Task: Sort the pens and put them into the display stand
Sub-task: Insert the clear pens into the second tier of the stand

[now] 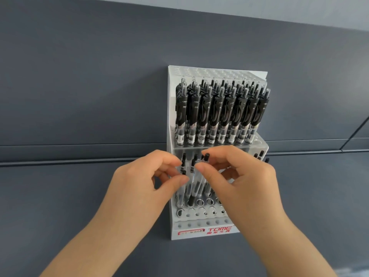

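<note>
A white two-tier display stand (201, 234) with a red logo stands on the grey surface against the wall. Its upper tier is packed with several black pens (219, 114) standing upright. In the lower tier a few clear pens with black caps (192, 162) stand in the back holes at the left. My left hand (143, 180) pinches the top of one clear pen at the far left. My right hand (235, 176) grips another clear pen (206, 156) by its upper end, just right of the left hand. My fingers hide most of both pens.
Rows of open holes (199, 211) run across the front of the lower tier. More black pen caps (261, 154) poke up at the stand's right edge. A dark grey wall with a horizontal ledge (79, 160) rises right behind the stand.
</note>
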A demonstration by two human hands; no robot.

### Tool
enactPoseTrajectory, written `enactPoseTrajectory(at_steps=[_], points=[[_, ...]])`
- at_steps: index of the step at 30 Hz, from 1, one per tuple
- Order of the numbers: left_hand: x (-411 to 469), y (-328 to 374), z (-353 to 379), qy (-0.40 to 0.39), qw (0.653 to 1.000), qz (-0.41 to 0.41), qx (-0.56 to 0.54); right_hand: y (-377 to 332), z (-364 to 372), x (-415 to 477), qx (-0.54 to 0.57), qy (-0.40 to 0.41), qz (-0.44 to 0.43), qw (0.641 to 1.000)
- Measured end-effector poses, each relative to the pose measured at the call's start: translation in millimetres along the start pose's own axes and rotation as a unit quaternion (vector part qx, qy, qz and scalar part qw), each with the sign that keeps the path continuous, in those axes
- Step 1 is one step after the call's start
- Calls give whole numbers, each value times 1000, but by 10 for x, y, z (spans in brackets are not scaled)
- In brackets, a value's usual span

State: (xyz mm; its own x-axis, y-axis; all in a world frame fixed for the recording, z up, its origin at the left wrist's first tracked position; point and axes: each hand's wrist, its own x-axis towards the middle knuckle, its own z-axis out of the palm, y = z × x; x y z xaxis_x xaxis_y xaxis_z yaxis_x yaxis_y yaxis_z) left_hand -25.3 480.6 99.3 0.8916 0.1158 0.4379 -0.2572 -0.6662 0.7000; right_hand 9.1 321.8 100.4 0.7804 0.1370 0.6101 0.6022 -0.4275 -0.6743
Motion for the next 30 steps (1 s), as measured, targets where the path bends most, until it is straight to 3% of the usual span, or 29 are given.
enactPoseTrajectory(at_steps=[18, 30], points=[[-58, 28, -134, 19, 995, 85, 53, -17, 5, -94, -33, 3, -1, 999], [-164, 351, 252, 27, 985, 128, 110, 252, -450, -246, -81, 3, -33, 996]])
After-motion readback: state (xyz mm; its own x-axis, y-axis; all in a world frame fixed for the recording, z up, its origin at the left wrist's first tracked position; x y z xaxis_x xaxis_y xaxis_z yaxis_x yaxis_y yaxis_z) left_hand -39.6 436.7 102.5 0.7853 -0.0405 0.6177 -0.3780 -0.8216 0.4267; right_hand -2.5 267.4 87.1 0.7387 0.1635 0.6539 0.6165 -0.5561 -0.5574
